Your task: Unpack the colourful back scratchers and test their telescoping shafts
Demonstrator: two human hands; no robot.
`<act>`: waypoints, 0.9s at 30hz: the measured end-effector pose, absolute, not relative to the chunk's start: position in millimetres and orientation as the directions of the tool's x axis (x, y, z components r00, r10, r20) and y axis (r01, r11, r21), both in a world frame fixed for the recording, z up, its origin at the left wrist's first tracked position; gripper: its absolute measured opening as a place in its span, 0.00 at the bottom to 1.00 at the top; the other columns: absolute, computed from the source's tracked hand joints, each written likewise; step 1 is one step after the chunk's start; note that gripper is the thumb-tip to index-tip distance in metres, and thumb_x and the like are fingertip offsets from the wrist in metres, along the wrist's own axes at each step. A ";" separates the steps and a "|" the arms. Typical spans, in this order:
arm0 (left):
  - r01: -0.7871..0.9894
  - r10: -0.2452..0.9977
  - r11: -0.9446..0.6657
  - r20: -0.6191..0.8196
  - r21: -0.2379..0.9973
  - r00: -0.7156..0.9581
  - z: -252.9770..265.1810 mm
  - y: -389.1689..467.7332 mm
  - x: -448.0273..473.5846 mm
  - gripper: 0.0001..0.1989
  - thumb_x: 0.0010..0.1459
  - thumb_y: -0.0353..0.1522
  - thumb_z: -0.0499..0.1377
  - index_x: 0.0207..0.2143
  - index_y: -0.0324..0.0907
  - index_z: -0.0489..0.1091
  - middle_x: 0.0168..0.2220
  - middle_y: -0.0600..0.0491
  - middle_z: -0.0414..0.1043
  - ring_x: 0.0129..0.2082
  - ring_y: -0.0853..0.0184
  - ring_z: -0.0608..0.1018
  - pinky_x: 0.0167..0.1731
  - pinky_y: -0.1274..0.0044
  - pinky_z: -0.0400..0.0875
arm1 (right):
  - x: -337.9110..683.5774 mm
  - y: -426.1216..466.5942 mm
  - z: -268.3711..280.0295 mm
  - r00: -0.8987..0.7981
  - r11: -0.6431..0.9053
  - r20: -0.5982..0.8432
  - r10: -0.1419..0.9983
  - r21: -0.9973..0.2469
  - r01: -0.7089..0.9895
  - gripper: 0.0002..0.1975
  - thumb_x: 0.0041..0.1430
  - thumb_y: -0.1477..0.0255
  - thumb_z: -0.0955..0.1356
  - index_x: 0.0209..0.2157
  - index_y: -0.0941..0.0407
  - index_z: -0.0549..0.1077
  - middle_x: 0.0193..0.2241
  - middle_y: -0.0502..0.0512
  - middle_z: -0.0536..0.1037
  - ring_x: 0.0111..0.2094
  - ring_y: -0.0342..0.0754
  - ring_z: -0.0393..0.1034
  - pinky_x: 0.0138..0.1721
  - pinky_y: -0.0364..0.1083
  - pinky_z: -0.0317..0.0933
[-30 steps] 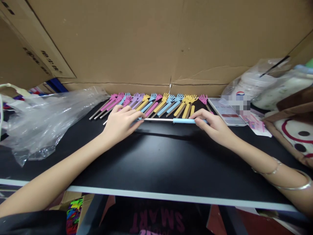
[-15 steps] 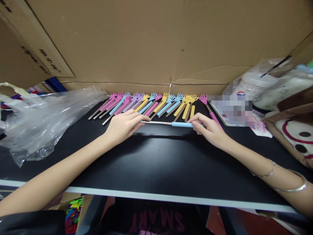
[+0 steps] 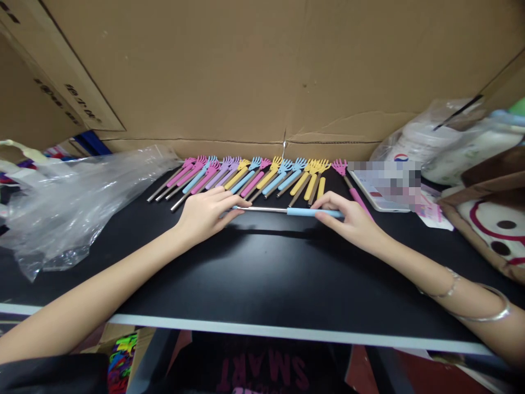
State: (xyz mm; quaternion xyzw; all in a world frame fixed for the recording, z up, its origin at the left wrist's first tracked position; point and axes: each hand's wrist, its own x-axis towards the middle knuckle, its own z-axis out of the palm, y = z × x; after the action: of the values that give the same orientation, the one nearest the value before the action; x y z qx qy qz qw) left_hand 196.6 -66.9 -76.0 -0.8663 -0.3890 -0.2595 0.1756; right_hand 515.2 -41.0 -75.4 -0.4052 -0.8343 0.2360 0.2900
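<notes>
A back scratcher (image 3: 268,209) with a light-blue handle and a metal rod is held level above the black table. My left hand (image 3: 207,212) pinches its blue head end, which the fingers mostly hide. On the handle, my right hand (image 3: 348,218) has thumb and fingers closed. Behind them lies a row of back scratchers (image 3: 256,175) in pink, blue, purple and yellow, claw heads towards the cardboard. One pink back scratcher (image 3: 356,194) lies apart on the right, beyond my right hand.
A clear plastic bag (image 3: 61,202) covers the left of the table (image 3: 266,279). At the right are a phone (image 3: 381,191), a bagged white tub (image 3: 422,139) and a brown plush-like item (image 3: 484,219). Cardboard (image 3: 229,71) walls off the back. Below the front edge sits a box of colourful pieces (image 3: 122,358).
The fingers of my right hand have shifted on the blue handle, exposing more of its end. The held back scratcher sits slightly lower in view. My left hand has barely moved.
</notes>
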 end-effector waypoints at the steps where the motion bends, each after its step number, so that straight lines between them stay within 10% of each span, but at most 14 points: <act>1: 0.767 0.586 -0.634 0.587 -0.096 0.558 -75.9 -67.5 197.1 0.10 0.65 0.35 0.54 0.39 0.44 0.74 0.34 0.58 0.78 0.33 0.71 0.75 0.27 0.80 0.62 | 515.2 -41.4 -75.5 -0.506 0.563 0.290 0.812 -0.617 0.550 0.12 0.59 0.60 0.65 0.35 0.55 0.68 0.25 0.49 0.71 0.25 0.43 0.63 0.27 0.42 0.55; 27: 0.775 0.578 -0.629 0.626 -0.068 0.524 -77.1 -70.8 202.3 0.08 0.62 0.36 0.56 0.37 0.45 0.75 0.33 0.57 0.79 0.31 0.70 0.76 0.27 0.80 0.63 | 511.4 -45.9 -75.4 -0.441 0.559 0.344 0.829 -0.470 0.683 0.13 0.62 0.61 0.62 0.30 0.54 0.70 0.26 0.51 0.74 0.27 0.46 0.66 0.30 0.45 0.53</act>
State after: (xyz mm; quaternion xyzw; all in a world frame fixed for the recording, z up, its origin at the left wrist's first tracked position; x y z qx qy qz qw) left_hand 202.3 -70.8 -77.1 -0.8558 -0.3951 -0.2862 0.1719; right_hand 511.4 -45.9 -75.4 -0.4508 -0.8385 0.1318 0.2762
